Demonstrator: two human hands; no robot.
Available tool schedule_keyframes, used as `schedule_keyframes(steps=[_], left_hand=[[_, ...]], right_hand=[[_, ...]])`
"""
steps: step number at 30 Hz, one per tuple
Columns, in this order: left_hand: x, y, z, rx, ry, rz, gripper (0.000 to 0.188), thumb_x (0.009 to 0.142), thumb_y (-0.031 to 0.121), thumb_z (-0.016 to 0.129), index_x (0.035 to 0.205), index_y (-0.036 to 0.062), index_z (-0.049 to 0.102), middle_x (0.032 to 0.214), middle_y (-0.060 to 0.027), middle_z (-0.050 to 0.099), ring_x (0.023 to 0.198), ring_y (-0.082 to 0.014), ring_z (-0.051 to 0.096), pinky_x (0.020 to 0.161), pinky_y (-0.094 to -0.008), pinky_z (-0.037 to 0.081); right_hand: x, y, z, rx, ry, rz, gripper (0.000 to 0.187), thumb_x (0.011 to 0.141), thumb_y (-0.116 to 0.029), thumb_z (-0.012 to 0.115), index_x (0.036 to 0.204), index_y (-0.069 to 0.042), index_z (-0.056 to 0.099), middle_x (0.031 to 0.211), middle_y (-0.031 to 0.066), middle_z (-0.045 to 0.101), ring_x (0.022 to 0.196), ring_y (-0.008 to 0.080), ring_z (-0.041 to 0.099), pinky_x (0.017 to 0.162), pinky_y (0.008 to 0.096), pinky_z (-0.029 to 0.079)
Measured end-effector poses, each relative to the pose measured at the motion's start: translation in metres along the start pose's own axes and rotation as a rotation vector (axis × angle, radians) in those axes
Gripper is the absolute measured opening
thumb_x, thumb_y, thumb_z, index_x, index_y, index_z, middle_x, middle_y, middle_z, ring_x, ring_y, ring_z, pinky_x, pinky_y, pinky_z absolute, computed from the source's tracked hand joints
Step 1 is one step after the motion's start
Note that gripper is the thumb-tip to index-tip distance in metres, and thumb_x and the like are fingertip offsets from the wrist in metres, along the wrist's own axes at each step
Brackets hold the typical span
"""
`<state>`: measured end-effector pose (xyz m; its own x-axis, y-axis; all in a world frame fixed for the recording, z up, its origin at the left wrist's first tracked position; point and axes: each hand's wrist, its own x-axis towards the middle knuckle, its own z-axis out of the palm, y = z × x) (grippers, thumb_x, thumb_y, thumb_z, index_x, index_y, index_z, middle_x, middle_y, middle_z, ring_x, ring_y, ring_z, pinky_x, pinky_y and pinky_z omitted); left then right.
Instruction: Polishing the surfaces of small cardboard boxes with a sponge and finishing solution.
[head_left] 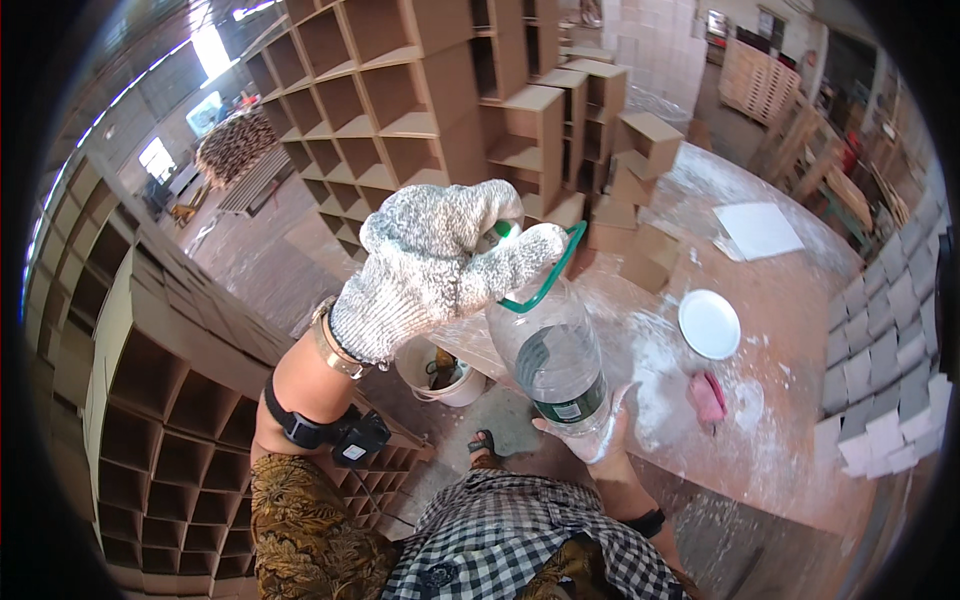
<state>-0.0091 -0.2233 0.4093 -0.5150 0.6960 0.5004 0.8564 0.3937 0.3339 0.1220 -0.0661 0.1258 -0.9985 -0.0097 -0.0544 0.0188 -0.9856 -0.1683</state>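
Note:
A large clear plastic bottle (555,350), with a green label and a green carry handle (550,285), is held tilted in front of me. My left hand (430,255), in a grey-white knit glove, is closed at the bottle's top, its thumb by the handle. A small green and white piece (503,230), perhaps the cap, shows between its fingers; the glove hides most of the neck. My right hand (600,440), dusted white, grips the bottle's base from below, its fingers partly hidden. Inside the bottle, any liquid is hard to make out.
The powder-dusted table (640,470) carries a white round dish (709,324), a pink sponge-like block (708,397) and a white sheet (758,231). Cardboard compartment stacks (370,90) rise ahead; more (150,450) stand left. A white bucket (455,388) sits below. Grey blocks (890,330) are piled right.

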Motion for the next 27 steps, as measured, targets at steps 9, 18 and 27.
schedule_keyframes(steps=[9,18,27], left_hand=[[0.011,0.022,0.056,-0.056,-0.083,-0.025,0.012,0.082,0.015,0.066,0.090,0.0063,0.062,0.068,-0.0083,0.058,0.059,-0.0237,0.054,0.054,-0.0300,0.044],[0.041,0.037,0.066,-0.018,-0.560,-0.370,0.050,0.088,0.054,0.048,0.094,0.0077,0.066,0.075,-0.0045,0.061,0.065,-0.0174,0.061,0.056,-0.0298,0.051],[0.048,0.068,0.070,-0.388,-0.498,-0.082,0.042,0.091,0.037,0.056,0.117,0.0044,0.055,0.099,-0.0037,0.061,0.092,-0.0078,0.054,0.083,-0.0244,0.045]], right_hand=[[-0.055,-0.048,-0.026,-0.147,0.132,-0.520,0.080,0.088,-0.060,0.037,0.141,-0.001,0.021,0.139,0.0181,0.037,0.126,0.0324,0.039,0.105,0.0470,0.030],[-0.097,-0.107,-0.023,-0.689,0.229,-1.140,0.077,0.089,-0.050,0.047,0.142,-0.003,0.019,0.132,0.0148,0.041,0.118,0.0287,0.047,0.101,0.0416,0.038],[-0.102,-0.108,-0.026,-0.398,0.086,-1.030,0.055,0.097,-0.042,0.031,0.133,-0.001,0.037,0.131,0.0160,0.046,0.119,0.0294,0.048,0.101,0.0442,0.038]])
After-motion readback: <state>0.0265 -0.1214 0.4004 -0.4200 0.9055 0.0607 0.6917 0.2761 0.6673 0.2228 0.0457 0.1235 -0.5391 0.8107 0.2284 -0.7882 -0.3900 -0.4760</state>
